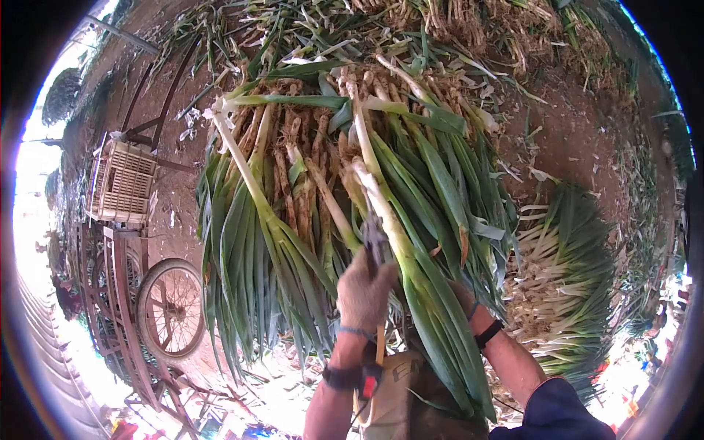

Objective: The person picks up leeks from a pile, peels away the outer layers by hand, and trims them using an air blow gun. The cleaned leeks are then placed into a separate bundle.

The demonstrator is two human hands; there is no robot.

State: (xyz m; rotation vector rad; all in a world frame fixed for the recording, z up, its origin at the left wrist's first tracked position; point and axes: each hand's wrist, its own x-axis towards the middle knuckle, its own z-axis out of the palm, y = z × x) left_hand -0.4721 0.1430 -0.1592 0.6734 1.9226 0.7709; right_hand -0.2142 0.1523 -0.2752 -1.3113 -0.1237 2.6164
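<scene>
A gloved left hand point(364, 290) of mine is closed around a dark grey metal tool point(375, 238). A yellowish hose point(380, 343) runs down from that hand; the tool's exact kind is hard to make out. Beside the tool lies a long leek point(400, 246), its white root end pointing up and its green leaves hanging toward me. My right hand point(463, 297) is at the leek's leafy part, mostly hidden behind the leaves, and appears to grip it. Under both hands spreads a big heap of unpeeled leeks point(440, 172) with brown, soil-covered roots.
A pile of clean white-stemmed leeks point(554, 271) lies on the ground at right. To the left stand a cart with a spoked wheel point(171, 308) and a beige plastic crate point(126, 181). More leeks with roots point(469, 29) and leaf scraps cover the soil at the back.
</scene>
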